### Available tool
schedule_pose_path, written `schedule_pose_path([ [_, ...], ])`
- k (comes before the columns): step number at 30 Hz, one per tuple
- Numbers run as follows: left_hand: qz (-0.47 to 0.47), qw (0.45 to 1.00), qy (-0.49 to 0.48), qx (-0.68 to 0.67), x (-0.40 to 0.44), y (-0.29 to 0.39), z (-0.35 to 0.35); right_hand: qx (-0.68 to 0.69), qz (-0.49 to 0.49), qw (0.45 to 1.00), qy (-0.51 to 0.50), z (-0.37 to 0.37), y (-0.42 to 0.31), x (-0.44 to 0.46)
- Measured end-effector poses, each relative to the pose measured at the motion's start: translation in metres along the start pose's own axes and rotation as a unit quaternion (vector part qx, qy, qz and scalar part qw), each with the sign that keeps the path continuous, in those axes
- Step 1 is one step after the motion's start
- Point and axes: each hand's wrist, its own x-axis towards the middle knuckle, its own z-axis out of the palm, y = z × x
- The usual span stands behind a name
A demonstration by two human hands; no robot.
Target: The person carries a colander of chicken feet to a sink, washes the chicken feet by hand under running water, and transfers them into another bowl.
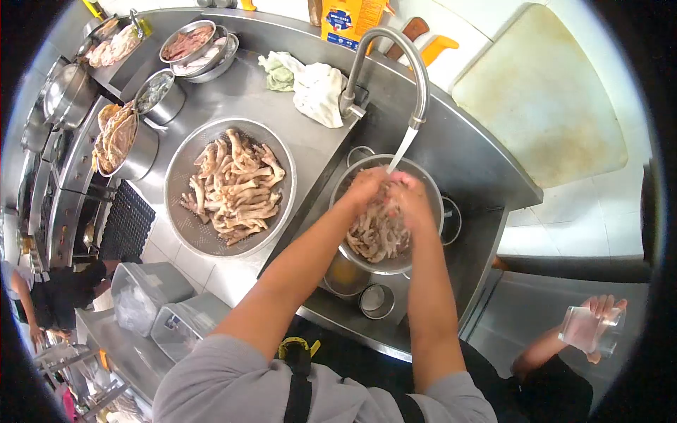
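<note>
Water runs from the curved faucet point(422, 77) into a metal bowl point(438, 204) in the sink. Inside the bowl lie wet chicken feet point(377, 233). Over its far side, under the stream, my left hand point(367, 186) and my right hand point(409, 192) are close together with fingers curled. What they grip among the feet is hidden by the hands and blur. On the steel counter to the left stands a large colander point(178, 169) heaped with more chicken feet point(236, 187).
Pots and bowls of raw meat, including a tall pot point(144, 151), line the counter's left side. A cloth point(319, 92) lies by the faucet. A metal cup point(376, 302) stands in the sink. At right, another person's hand point(603, 317) holds a clear container point(580, 329).
</note>
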Motion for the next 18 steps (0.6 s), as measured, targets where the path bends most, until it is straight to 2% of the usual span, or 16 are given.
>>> schedule_pose_path([
  [2, -0.067, 0.982, -0.021, -0.174, 0.008, 0.008, -0.001, 0.028, -0.061, 0.997, 0.032, 0.010, 0.011, 0.041],
  [3, -0.059, 0.983, 0.034, -0.172, 0.007, 0.011, 0.005, 0.041, -0.092, 0.994, 0.048, 0.015, 0.019, 0.058],
  [6, 0.081, 0.972, 0.114, -0.187, 0.000, 0.015, 0.033, 0.041, -0.217, 0.960, 0.173, 0.036, 0.029, 0.076],
  [7, 0.102, 0.964, 0.129, -0.211, 0.000, 0.012, 0.036, 0.073, -0.184, 0.963, 0.184, 0.044, 0.024, 0.068],
  [9, 0.116, 0.985, 0.114, 0.063, -0.017, 0.035, 0.014, 0.069, -0.237, 0.951, 0.187, 0.080, 0.014, 0.041],
  [12, 0.181, 0.972, 0.105, 0.102, -0.013, 0.035, 0.013, -0.015, -0.303, 0.940, 0.153, 0.058, 0.031, 0.078],
  [14, 0.143, 0.972, 0.087, -0.164, -0.015, 0.033, 0.043, -0.013, -0.266, 0.946, 0.187, 0.031, 0.025, 0.085],
  [15, 0.181, 0.977, 0.096, -0.066, -0.026, 0.036, 0.048, -0.009, -0.245, 0.950, 0.194, 0.024, 0.024, 0.085],
  [16, 0.161, 0.979, 0.124, -0.024, -0.032, 0.044, 0.052, -0.005, -0.224, 0.954, 0.201, 0.027, 0.025, 0.084],
  [17, 0.229, 0.963, 0.145, 0.003, -0.009, 0.023, 0.040, -0.170, -0.271, 0.920, 0.226, 0.034, 0.028, 0.073],
  [18, 0.181, 0.955, 0.208, 0.111, 0.000, 0.025, 0.029, 0.087, -0.185, 0.967, 0.154, 0.045, 0.022, 0.065],
])
